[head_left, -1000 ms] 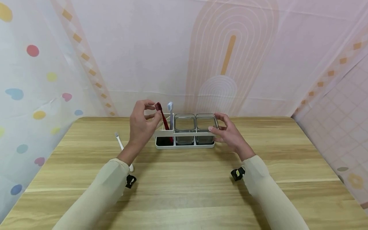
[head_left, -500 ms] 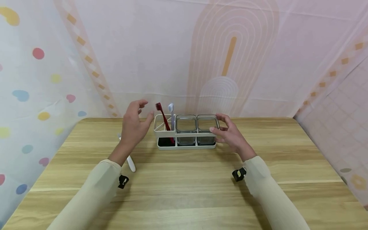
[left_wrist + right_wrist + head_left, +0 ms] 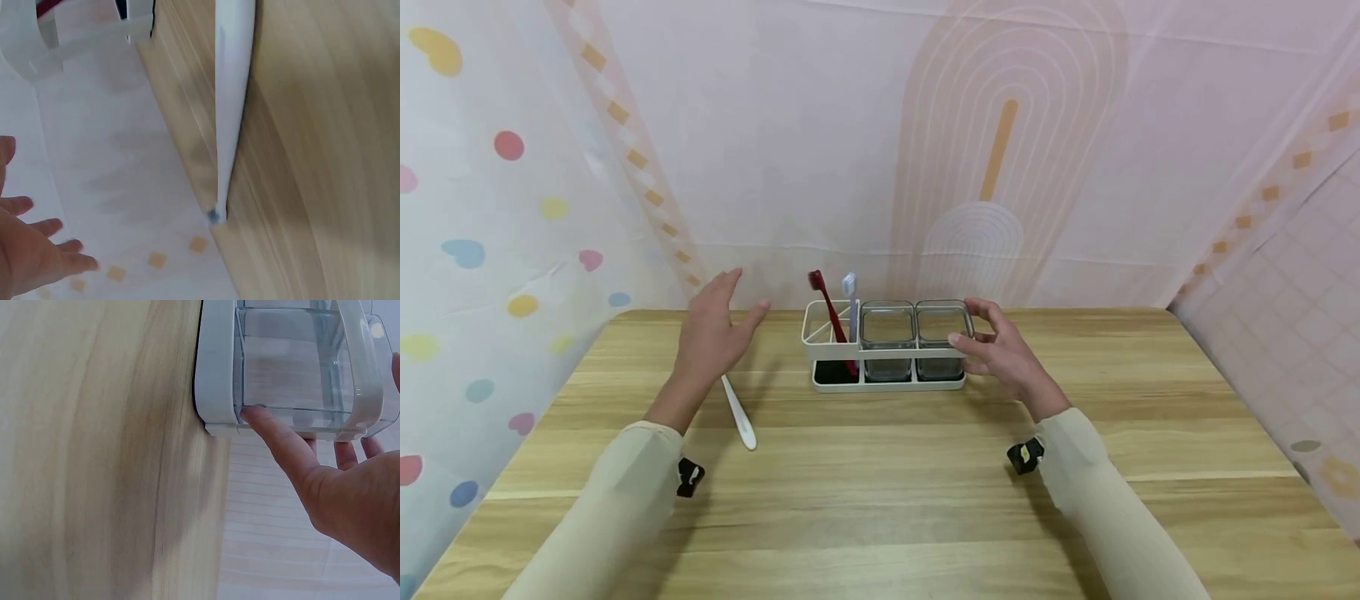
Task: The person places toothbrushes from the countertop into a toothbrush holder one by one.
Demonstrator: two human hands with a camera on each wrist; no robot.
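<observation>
Fingers spread, gripping nothing: left hand [image 3: 709, 333] above white toothbrush [image 3: 737, 412] lying flat on table [image 3: 880, 500]. Right hand [image 3: 1000, 354] curled against holder [image 3: 887, 385]. Red toothbrush [image 3: 829, 312], pale toothbrush [image 3: 850, 304] already slotted; white one seemingly left.

Toothbrushes: three in all.
In the holder: two, a red toothbrush [image 3: 829, 312] and a pale blue toothbrush [image 3: 850, 302], both standing in the left compartment.
On the table: one, a white toothbrush [image 3: 739, 414] lying flat on the wooden table [image 3: 880, 500].
Clear cups: two, the left cup [image 3: 887, 340] and the right cup [image 3: 942, 337], side by side.
Holders: one white holder [image 3: 886, 383].
Hands: two, the left hand [image 3: 711, 333] and the right hand [image 3: 1000, 354].
</observation>
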